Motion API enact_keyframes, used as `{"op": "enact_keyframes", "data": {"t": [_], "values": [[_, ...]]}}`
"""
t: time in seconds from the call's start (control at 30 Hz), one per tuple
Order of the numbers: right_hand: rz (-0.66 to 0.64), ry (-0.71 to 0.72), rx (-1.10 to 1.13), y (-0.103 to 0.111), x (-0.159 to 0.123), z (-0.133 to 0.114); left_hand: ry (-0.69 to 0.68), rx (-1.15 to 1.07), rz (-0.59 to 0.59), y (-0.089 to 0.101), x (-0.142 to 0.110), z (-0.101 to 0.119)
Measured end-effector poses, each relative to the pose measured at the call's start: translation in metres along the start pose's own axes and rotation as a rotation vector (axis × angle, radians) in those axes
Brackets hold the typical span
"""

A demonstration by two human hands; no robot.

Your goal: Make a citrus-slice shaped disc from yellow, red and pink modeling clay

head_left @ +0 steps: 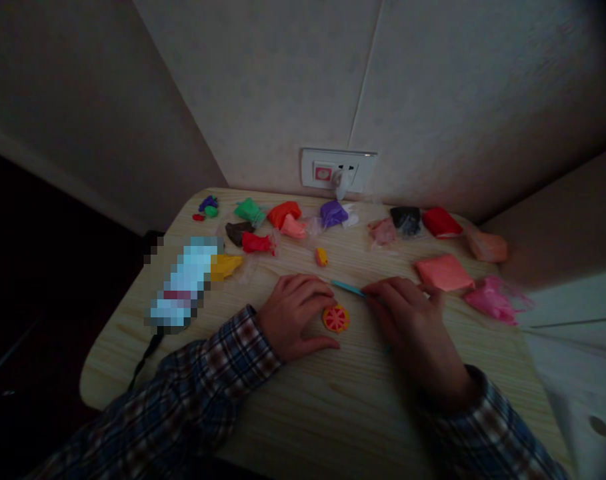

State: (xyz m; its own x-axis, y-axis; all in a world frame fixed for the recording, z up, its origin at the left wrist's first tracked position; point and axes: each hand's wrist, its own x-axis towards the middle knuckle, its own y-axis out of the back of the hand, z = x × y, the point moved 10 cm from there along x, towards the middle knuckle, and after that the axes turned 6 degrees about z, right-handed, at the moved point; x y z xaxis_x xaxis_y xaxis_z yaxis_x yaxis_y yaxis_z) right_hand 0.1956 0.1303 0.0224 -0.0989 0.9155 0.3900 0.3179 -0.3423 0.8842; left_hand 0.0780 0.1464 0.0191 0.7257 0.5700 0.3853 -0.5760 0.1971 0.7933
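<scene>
A small round orange clay disc with yellow spoke lines (336,318) lies on the light wooden table (293,413). My left hand (295,317) rests curled beside it, thumb and fingers around its left side. My right hand (415,327) is closed on a thin teal modelling tool (347,288) whose tip points left above the disc. Both arms wear plaid sleeves.
Bags and lumps of coloured clay line the back of the table: green (249,211), orange-red (284,213), purple (333,213), black (405,219), red (441,223), salmon (443,272), pink (493,299), yellow (225,265). A small orange piece (321,257) lies alone. A wall socket (337,169) is behind. A blurred package (183,283) lies left.
</scene>
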Motion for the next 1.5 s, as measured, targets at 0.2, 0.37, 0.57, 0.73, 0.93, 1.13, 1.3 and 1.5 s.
{"op": "enact_keyframes", "data": {"t": [0.2, 0.37, 0.57, 0.73, 0.93, 1.13, 1.3, 1.5], "values": [[-0.004, 0.031, -0.021, 0.0, 0.002, -0.005, -0.043, 0.044, 0.03, 0.005, -0.001, 0.004], [-0.051, 0.05, 0.076, -0.006, 0.003, -0.007, -0.132, 0.138, 0.033, 0.01, -0.009, 0.01], [-0.111, 0.065, 0.171, -0.011, 0.003, -0.009, -0.159, 0.19, -0.025, 0.003, -0.013, 0.012], [-0.121, 0.087, 0.2, -0.009, 0.007, -0.012, -0.134, 0.243, -0.02, 0.005, -0.012, 0.012], [-0.155, 0.091, 0.232, -0.013, 0.009, -0.015, -0.159, 0.248, -0.017, 0.005, -0.012, 0.013], [-0.13, 0.089, 0.271, -0.011, 0.009, -0.014, -0.156, 0.265, -0.03, 0.004, -0.012, 0.012], [-0.14, 0.105, 0.311, -0.011, 0.01, -0.018, -0.16, 0.279, -0.032, 0.003, -0.011, 0.013], [-0.151, 0.081, 0.371, -0.013, 0.011, -0.016, -0.143, 0.261, -0.025, 0.004, -0.011, 0.012]]}}
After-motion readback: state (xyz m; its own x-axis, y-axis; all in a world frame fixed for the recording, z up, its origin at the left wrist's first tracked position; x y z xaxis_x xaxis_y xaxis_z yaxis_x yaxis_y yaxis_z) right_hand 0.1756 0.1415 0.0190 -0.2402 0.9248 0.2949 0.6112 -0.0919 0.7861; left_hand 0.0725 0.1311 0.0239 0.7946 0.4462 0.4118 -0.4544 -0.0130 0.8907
